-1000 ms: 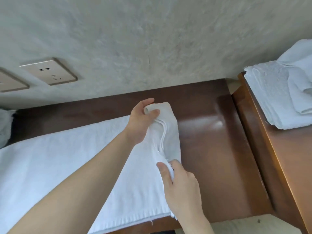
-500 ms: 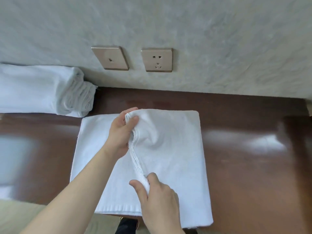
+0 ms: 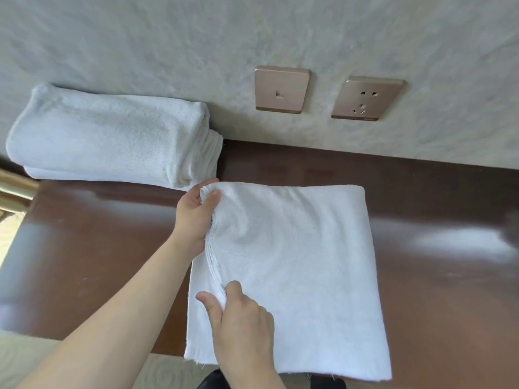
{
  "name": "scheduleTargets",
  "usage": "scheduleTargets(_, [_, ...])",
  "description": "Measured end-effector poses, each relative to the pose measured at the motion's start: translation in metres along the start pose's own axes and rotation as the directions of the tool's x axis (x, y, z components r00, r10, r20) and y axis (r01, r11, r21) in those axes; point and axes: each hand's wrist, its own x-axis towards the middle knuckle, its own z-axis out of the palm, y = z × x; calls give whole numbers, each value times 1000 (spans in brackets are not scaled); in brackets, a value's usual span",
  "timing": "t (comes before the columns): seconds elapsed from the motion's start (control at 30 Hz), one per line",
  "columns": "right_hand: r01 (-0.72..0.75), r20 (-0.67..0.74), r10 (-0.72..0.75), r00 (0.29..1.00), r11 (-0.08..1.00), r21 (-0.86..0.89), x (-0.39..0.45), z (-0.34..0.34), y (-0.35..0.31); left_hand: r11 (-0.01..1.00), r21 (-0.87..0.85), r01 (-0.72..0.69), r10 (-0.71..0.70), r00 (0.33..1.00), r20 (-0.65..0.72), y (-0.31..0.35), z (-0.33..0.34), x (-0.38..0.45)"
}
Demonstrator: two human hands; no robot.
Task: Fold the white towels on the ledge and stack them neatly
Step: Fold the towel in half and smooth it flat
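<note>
A white towel (image 3: 303, 265) lies folded over on the dark brown wooden ledge (image 3: 98, 248), its near edge hanging slightly over the ledge's front. My left hand (image 3: 193, 217) pinches the far left corner of the folded layers. My right hand (image 3: 238, 324) pinches the same left edge nearer to me. The edge is raised a little between the two hands. A stack of folded white towels (image 3: 109, 138) rests on the ledge at the far left, against the wall.
A grey textured wall rises behind the ledge, with a switch plate (image 3: 280, 89) and a power socket (image 3: 366, 98) on it. Pale floor (image 3: 33, 357) shows below the ledge's front edge. A brass-coloured rail (image 3: 14, 186) sits at the far left.
My hands have carried the towel's right edge over to the left, folding it in half. The view has swung left, bringing the folded stack and wall plates into sight.
</note>
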Motion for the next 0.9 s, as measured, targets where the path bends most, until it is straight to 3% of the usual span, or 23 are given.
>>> scheduleTargets(0.2, [-106,266,100,959,994,10,5,18,-10,969,229,-90,94,996,-7,-13,-11,11])
scheduleTargets(0.27, [-32,237,32,971,999,-6,6,26,-12,944,310,-118,130,991,-20,-15,-14,10])
scheduleTargets(0.43, [-17,347,-5,938,998,61,-1,19,-26,905,409,-117,189,972,-141,-23,-9,-14])
scheduleTargets(0.57, [47,441,-89,893,993,105,-11,15,-31,845,515,-144,223,970,-96,-30,-9,-22])
scheduleTargets(0.73, [49,300,-122,946,969,242,-3,-3,5,799,595,-90,227,961,-160,-33,-8,-28])
scheduleTargets(0.9, [64,130,-99,987,966,250,21,-24,60,840,543,0,163,954,-251,-31,1,-28])
